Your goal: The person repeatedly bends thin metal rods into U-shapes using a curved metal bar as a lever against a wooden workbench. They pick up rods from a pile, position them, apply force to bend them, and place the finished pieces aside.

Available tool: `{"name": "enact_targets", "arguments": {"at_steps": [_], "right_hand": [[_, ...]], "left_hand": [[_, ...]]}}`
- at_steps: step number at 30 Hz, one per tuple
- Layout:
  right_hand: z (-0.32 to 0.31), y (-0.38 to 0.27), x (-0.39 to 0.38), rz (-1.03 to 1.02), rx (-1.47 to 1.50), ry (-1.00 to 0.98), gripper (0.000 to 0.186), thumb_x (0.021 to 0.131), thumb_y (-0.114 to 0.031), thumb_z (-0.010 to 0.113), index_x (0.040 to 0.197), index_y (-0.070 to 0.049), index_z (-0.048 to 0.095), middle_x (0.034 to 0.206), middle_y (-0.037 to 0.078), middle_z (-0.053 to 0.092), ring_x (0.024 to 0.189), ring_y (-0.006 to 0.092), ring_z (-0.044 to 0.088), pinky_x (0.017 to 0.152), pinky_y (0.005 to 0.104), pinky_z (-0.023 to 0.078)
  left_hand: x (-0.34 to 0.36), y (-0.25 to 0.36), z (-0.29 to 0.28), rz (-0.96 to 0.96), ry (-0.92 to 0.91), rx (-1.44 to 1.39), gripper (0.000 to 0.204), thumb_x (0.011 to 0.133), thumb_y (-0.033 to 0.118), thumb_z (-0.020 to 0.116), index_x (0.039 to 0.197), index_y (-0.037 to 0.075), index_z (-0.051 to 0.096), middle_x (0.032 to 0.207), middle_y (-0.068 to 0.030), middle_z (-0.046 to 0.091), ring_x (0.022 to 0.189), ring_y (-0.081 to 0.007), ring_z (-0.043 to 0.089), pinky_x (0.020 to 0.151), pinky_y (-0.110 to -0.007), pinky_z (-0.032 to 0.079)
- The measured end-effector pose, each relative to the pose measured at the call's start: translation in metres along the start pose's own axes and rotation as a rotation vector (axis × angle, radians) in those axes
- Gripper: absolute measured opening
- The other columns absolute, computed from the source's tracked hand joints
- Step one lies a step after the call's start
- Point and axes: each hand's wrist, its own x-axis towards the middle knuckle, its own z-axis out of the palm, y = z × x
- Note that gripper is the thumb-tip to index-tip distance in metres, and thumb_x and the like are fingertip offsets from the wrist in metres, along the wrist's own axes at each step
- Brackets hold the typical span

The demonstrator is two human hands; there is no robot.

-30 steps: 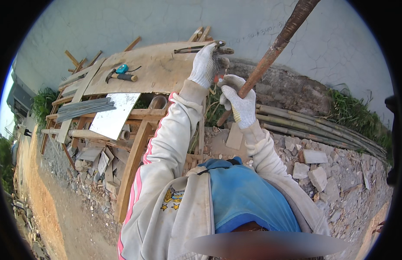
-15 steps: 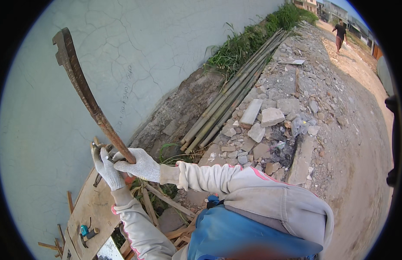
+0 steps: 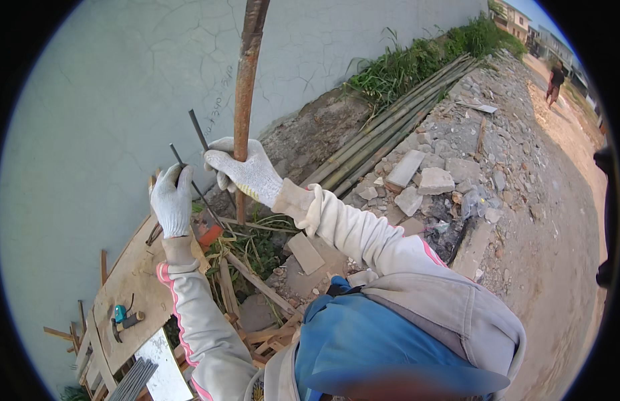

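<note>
The left hand (image 3: pixel 172 202) pinches a thin rod (image 3: pixel 202 195) in its fingers; to its right, the right hand (image 3: pixel 251 172) wraps its fingers round an upright bar (image 3: pixel 246 73). A hammer (image 3: pixel 129 321) lies on the worktop (image 3: pixel 144 284).

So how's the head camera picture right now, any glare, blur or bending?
In the head view: fisheye warping toward the black rim; bright sun on the path at upper right; a blurred oval at the bottom over the blue garment; the left hand and right hand fairly sharp.
</note>
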Motion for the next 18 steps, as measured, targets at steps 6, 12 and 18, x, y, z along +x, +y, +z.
{"name": "enact_targets", "arguments": {"at_steps": [6, 12, 18], "right_hand": [[0.0, -0.02, 0.052, -0.125, -0.175, -0.051, 0.023, 0.1, -0.025, 0.074, 0.108, -0.003, 0.075, 0.086, 0.005, 0.073, 0.062, 0.0082, 0.061, 0.053, 0.0233, 0.045], [0.003, -0.035, 0.091, -0.055, -0.142, -0.136, 0.017, 0.1, -0.023, 0.073, 0.099, -0.006, 0.075, 0.078, 0.0, 0.068, 0.059, 0.0067, 0.059, 0.049, 0.0217, 0.042], [0.0, -0.025, 0.11, -0.098, -0.291, -0.268, 0.034, 0.1, -0.031, 0.073, 0.118, -0.002, 0.074, 0.09, 0.005, 0.073, 0.058, 0.0071, 0.056, 0.046, 0.0227, 0.039]], "left_hand": [[0.013, 0.003, -0.019, -0.081, 0.003, -0.077, 0.048, 0.096, 0.047, 0.063, 0.116, 0.005, 0.075, 0.105, -0.0178, 0.077, 0.1, -0.0367, 0.073, 0.089, -0.041, 0.055], [0.002, 0.02, -0.049, -0.219, -0.004, -0.13, 0.054, 0.1, 0.044, 0.064, 0.133, 0.001, 0.066, 0.131, -0.0226, 0.069, 0.125, -0.0348, 0.065, 0.105, -0.04, 0.05], [0.006, -0.002, -0.062, -0.039, 0.07, -0.058, 0.055, 0.097, 0.049, 0.061, 0.123, 0.002, 0.073, 0.109, -0.017, 0.077, 0.103, -0.0358, 0.073, 0.093, -0.042, 0.055]]}}
